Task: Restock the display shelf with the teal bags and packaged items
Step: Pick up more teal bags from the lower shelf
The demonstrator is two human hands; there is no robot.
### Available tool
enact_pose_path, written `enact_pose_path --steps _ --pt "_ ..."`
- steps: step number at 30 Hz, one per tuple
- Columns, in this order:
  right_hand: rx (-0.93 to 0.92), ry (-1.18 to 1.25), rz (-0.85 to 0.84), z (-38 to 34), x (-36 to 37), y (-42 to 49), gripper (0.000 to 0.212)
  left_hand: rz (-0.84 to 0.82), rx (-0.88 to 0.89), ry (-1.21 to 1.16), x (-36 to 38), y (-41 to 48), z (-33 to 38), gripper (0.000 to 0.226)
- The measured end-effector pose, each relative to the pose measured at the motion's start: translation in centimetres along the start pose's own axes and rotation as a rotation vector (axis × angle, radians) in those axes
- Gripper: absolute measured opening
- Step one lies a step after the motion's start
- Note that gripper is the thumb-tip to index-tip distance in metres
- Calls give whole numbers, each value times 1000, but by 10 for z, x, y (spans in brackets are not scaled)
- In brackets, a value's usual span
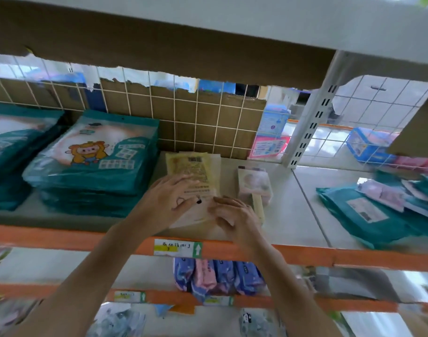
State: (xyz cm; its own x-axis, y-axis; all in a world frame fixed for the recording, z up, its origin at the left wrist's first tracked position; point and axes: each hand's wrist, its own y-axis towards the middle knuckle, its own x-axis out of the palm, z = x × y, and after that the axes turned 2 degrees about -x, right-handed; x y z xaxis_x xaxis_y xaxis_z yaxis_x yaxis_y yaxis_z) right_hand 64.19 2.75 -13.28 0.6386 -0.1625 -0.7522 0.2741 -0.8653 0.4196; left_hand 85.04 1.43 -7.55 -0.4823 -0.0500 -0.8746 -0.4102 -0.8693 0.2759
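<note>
Nearest, at the shelf's front, the left hand (pixel 176 195) lies flat with straight fingers on the yellow packets (pixel 191 166). The right hand (pixel 232 212), fingers loosely bent and gripping nothing, touches their right edge, so the step looks like squaring the pile, best done by pressing lightly and nudging it clear of the small box (pixel 253 183) just beside. The teal bags (pixel 93 161) sit stacked to the left and the loose teal bags (pixel 359 215) lie at the right of the grey shelf (pixel 293 215), which is backed by a wire grid (pixel 196 117) and torn cardboard (pixel 140 105), with a bright room beyond.
</note>
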Motion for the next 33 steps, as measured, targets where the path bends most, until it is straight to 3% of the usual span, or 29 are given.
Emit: enact_pose_path --steps 4,10,12,17,23,30,32,33 --pt "-30 28 196 -8 -9 9 18 -27 3 -112 -9 -2 -1 86" --pt "131 215 410 -22 -51 40 17 162 107 -417 -36 15 4 54" --pt "151 276 450 -24 -67 51 18 191 124 -432 -43 21 6 51" --pt "188 437 561 -34 -95 69 15 178 77 -400 -45 30 8 69" --pt "203 546 649 -42 -122 76 24 246 -31 -349 -38 42 11 62" --pt "220 668 684 -55 -138 71 16 138 -126 -505 -37 45 12 13" --pt "266 727 683 -55 -140 70 7 116 -148 -571 -34 42 14 10" --pt "307 773 673 -54 -139 69 12 116 -170 -610 -33 41 15 11"
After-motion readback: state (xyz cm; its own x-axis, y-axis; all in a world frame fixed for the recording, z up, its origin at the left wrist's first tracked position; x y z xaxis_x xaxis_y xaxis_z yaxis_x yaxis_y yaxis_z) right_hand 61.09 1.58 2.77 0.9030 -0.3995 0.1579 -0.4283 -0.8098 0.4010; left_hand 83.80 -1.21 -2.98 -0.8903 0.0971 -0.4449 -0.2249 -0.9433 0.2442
